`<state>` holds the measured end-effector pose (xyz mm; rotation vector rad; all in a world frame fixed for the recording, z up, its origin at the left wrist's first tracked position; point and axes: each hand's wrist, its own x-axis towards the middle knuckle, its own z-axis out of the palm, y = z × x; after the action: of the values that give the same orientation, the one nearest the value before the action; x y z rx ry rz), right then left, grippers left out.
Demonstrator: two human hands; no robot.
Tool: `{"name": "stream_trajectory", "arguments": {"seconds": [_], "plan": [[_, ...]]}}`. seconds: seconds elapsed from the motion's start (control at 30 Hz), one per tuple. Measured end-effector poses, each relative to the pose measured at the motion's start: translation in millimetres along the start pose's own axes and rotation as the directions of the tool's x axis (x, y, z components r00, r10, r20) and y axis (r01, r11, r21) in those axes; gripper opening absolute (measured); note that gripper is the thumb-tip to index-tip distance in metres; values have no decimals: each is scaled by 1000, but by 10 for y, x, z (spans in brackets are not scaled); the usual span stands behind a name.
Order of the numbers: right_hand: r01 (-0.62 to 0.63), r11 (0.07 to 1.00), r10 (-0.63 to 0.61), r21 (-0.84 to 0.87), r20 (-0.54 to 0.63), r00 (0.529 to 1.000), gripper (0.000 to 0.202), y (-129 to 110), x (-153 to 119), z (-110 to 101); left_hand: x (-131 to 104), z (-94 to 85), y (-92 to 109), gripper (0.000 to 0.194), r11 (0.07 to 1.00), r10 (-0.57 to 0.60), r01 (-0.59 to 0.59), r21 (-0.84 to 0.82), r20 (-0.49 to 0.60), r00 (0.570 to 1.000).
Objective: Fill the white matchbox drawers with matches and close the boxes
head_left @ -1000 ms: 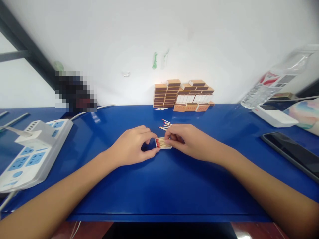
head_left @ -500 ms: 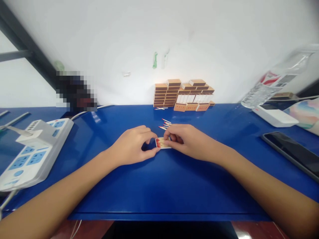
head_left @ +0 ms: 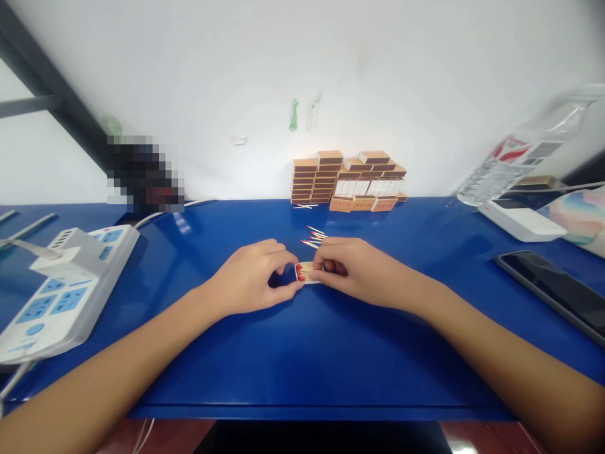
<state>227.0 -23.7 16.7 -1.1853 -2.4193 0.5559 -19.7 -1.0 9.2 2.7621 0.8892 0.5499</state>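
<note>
A small white matchbox tray (head_left: 311, 282) of red-tipped matches (head_left: 303, 272) rests on the blue table, between my two hands. My left hand (head_left: 255, 274) grips the tray's left end, thumb at the near corner and forefinger at the far one. From the right, my right hand (head_left: 354, 271) reaches over the tray with curled fingers. Its thumb and forefinger are closed on the matches inside, and it hides the tray's right end. Several loose matches (head_left: 314, 237) lie just beyond, partly covered by my right hand.
Stacked matchboxes (head_left: 316, 180) stand against the wall, with a few matches (head_left: 305, 206) at their foot. A power strip (head_left: 70, 290) lies at left. At right are a phone (head_left: 558, 290), a white device (head_left: 522, 221) and a clear bottle (head_left: 524, 151).
My right thumb and forefinger have shifted slightly over the matches in the tray. My left hand keeps its hold, and the tray has barely moved.
</note>
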Motion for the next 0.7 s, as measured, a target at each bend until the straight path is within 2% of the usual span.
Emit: {"name": "stream_trajectory", "arguments": {"seconds": [0.17,0.37,0.47,0.6,0.7], "plan": [[-44,999,44,-4,5,999,22,-5,12,30,0,0,-3,22,1000,10,-10,4,-4,1000],[-39,999,38,-25,-29,999,23,6,10,56,-3,5,3,21,1000,5,-5,-3,-3,1000],[-33,998,26,-60,-120,992,21,56,15,16,-3,8,-6,21,1000,9,-9,-16,-6,1000],[-119,982,76,-144,-272,959,19,209,31,-75,6,8,-19,20,993,-20,8,-116,-101,995],[-162,973,113,-167,-271,956,15,323,53,-82,7,9,-27,20,995,-48,40,-92,-87,995]]}}
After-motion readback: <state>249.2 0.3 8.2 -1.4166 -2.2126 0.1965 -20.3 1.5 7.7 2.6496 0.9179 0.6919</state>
